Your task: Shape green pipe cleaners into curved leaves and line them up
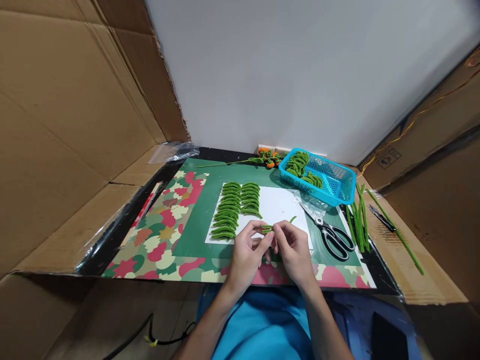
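Note:
Over the front edge of a white sheet (273,200), my left hand (247,250) and my right hand (294,250) meet, fingertips pinched on a short, bent green pipe cleaner (267,229). Its ends are partly hidden by my fingers. A thin green piece (293,219) shows just above my right hand; whether it joins the held one I cannot tell. Left of my hands, curved green pipe-cleaner leaf shapes lie stacked in a longer column (227,210) and a shorter column (250,197).
Black-handled scissors (333,237) lie open right of the sheet. Behind them stands a blue basket (318,192) with more green shapes. Long green pipe cleaners (360,225) and a dark-handled cutter (382,218) lie farther right. Orange flowers (270,159) rest at the back. Cardboard walls (75,100) flank the table.

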The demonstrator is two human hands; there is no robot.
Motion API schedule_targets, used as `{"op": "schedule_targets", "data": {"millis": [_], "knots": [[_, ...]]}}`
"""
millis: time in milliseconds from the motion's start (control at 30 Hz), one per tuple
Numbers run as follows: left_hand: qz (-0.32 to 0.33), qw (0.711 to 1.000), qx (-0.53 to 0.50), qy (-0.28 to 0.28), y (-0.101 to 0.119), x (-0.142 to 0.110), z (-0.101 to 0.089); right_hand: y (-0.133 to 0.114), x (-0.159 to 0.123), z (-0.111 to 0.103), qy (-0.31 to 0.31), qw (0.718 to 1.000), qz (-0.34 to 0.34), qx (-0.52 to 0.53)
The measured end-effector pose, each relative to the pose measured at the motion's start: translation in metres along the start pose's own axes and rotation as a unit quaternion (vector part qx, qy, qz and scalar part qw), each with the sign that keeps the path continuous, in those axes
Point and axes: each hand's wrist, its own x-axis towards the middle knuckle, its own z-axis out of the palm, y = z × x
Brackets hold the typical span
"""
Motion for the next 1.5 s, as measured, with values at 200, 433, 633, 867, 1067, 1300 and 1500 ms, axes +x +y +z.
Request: {"op": "schedule_targets", "data": {"millis": [200, 433, 633, 867, 1067, 1300, 1500], "knots": [[0.002, 0.999, -0.011, 0.031, -0.004, 0.001, -0.002, -0.004, 0.0, -0.007, -0.063, 0.997, 0.003, -0.054], [0.002, 0.999, -0.009, 0.047, -0.005, 0.001, -0.005, -0.011, 0.0, -0.013, -0.097, 0.988, -0.025, -0.118], [-0.007, 1.0, 0.002, 0.018, -0.006, 0.001, -0.006, -0.011, -0.001, -0.008, -0.012, 0.987, -0.084, -0.134], [0.019, 0.999, -0.022, 0.035, -0.004, 0.001, -0.001, -0.011, -0.001, -0.019, -0.114, 0.963, -0.108, -0.218], [0.006, 1.0, -0.005, 0.011, 0.002, 0.0, 0.001, -0.006, 0.001, -0.038, -0.068, 0.964, -0.172, -0.193], [-0.036, 0.997, -0.009, -0.068, 0.004, -0.002, 0.001, -0.008, 0.002, -0.049, -0.069, 0.911, -0.287, -0.287], [-0.057, 0.993, -0.051, -0.084, 0.002, -0.002, 0.001, -0.016, -0.001, -0.057, -0.092, 0.872, -0.341, -0.339]]}}
